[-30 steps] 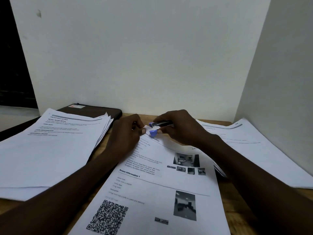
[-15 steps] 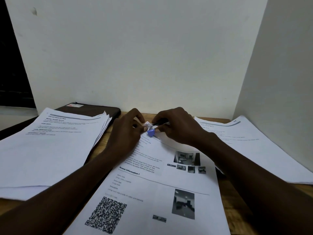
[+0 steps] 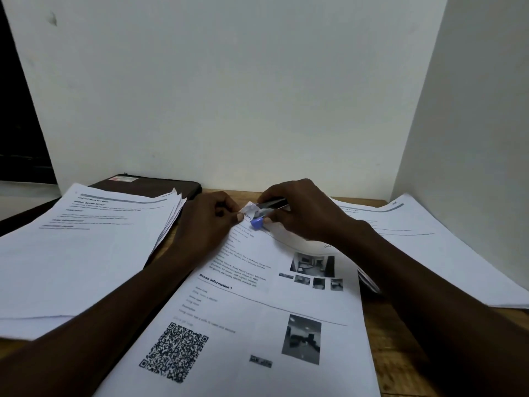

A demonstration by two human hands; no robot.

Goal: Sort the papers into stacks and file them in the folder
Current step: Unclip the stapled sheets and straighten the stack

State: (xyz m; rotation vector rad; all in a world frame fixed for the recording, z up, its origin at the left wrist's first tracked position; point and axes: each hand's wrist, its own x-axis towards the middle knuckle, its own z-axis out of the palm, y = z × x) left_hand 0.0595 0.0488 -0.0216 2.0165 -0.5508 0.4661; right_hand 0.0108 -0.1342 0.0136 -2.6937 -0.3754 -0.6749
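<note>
Evidently mid-stapling: L hand pinches top-left corner of centre sheets, prob. to keep pages squared; R hand, grip clamped round small stapler, blue end at same corner. Both wrists low over page. L stack & R stack flank on worktop; dark folder partly under L stack.

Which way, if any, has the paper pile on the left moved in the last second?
No, it has not moved. The left paper pile still overlaps the dark folder the same way, its fanned corner near the folder's right end.
</note>
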